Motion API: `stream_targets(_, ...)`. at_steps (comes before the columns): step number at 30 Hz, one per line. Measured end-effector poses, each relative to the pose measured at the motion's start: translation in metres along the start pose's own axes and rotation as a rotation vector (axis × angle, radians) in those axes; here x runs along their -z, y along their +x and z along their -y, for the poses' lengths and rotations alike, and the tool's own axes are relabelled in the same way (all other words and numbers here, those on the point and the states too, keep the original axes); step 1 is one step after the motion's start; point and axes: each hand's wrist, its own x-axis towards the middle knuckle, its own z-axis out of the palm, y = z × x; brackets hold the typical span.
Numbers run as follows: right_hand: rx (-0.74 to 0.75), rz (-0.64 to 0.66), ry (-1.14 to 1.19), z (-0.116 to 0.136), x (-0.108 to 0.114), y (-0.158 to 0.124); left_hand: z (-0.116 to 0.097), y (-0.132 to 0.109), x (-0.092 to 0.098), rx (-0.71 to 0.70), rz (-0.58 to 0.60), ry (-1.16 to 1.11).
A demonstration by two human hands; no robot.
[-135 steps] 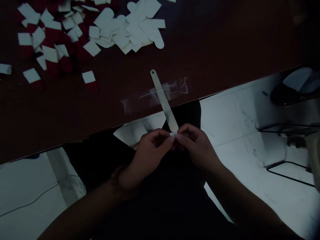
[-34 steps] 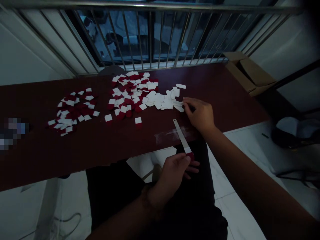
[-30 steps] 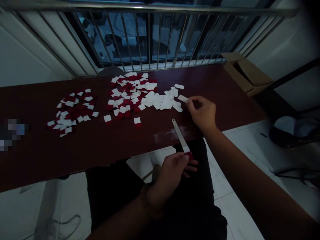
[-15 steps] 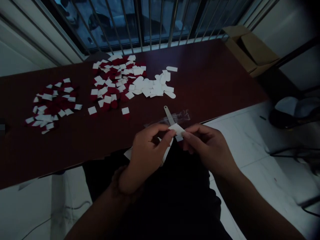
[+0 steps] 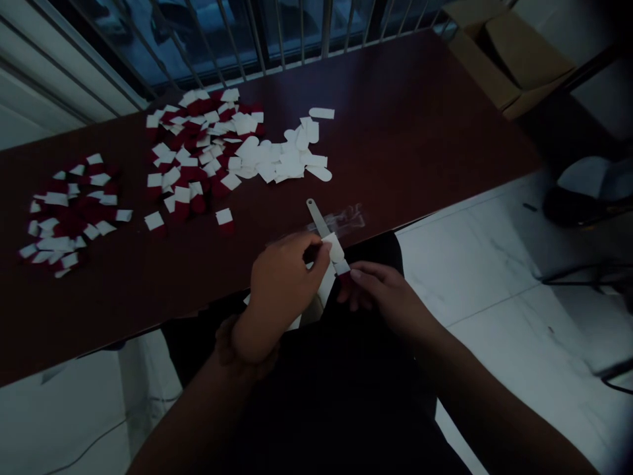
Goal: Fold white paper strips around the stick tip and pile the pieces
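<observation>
The left hand (image 5: 284, 284) pinches a white rectangular paper tab (image 5: 335, 248) against a pale flat strip (image 5: 316, 218), apparently fixed by clear adhesive tape (image 5: 343, 219) to the dark red table (image 5: 420, 112). The right hand (image 5: 380, 293) closes on the tab's red lower end (image 5: 343, 277), seemingly to steady it.

Probably a small workroom — a long table (image 5: 395, 112), barred window (image 5: 301, 20), cardboard box (image 5: 514, 59).

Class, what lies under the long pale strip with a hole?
The long pale strip lies on dark red tabletop and clear tape; a white card at the left hand hides its lower end.
</observation>
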Motion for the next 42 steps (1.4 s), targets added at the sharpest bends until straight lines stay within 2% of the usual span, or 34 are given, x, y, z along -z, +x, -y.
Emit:
stream_targets(4, -0.012, 0.062, 0.127, 0.001, -0.004, 0.004, 0.000, 0.000, 0.000, -0.013, 0.026, 0.078)
stream_targets(9, 0.001, 0.056, 0.102, 0.007, -0.006, 0.005, 0.003, 0.008, 0.008, -0.046, 0.150, 0.074)
stream_targets(13, 0.015, 0.046, 0.087, 0.007, -0.006, 0.004, 0.005, 0.015, 0.013, -0.072, 0.204, 0.084)
stream_targets(25, -0.006, 0.031, 0.083, 0.003, -0.009, 0.007, 0.002, 0.010, 0.007, -0.052, 0.114, 0.117)
stream_targets(31, 0.003, 0.006, 0.159, 0.000, -0.008, 0.007, 0.003, 0.010, 0.009, -0.047, 0.139, 0.082)
stream_targets(42, 0.029, -0.025, 0.136, 0.000, -0.012, 0.005, 0.005, 0.010, 0.008, -0.045, 0.113, 0.051)
